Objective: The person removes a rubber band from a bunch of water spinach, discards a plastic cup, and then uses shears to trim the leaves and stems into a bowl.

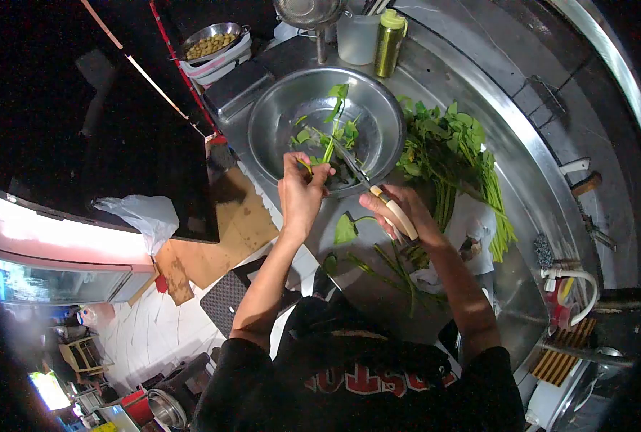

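My left hand [305, 186] pinches a leafy green stem [330, 144] over the near rim of a large metal bowl [260, 108]. In my right hand [405, 213] are scissors [391, 209] with pale handles, their blades reaching over the bowl beside the stem. Cut leaves and stem pieces [304, 135] lie inside the bowl. A big bunch of leafy greens [443, 140] rests on the metal counter to the right of it. Nearer to me, a loose leaf [346, 229] and several bare stems [400, 272] lie on the counter.
Behind the bowl stand a green bottle [390, 45], a pale container [356, 39] and a metal strainer [310, 10]. A bowl of small yellowish items [212, 45] is at the back left. A white faucet hose [590, 291] is at the right.
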The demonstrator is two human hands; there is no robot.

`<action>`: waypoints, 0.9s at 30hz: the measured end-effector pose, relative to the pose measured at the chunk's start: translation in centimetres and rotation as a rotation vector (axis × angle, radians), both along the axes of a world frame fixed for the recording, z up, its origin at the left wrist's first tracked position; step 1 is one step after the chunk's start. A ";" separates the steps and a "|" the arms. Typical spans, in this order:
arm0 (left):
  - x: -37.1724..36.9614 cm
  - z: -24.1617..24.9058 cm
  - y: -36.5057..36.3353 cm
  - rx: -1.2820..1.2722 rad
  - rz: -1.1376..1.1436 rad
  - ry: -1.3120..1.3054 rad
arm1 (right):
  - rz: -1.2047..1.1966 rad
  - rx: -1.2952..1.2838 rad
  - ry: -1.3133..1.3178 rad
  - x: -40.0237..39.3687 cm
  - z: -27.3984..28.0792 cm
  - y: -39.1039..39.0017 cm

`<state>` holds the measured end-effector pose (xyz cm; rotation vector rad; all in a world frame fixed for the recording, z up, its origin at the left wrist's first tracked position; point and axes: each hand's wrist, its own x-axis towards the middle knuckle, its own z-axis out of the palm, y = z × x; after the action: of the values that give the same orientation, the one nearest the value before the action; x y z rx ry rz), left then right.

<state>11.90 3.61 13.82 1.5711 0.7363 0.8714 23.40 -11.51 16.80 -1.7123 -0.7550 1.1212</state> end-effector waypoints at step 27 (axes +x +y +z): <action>-0.3 -1.1 0.5 0.020 -0.078 0.066 | -0.144 -0.014 -0.178 1.6 -0.1 1.1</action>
<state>11.65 4.10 12.71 1.6422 0.7097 0.7752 25.00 -10.37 16.68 -1.8650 -0.7213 0.8866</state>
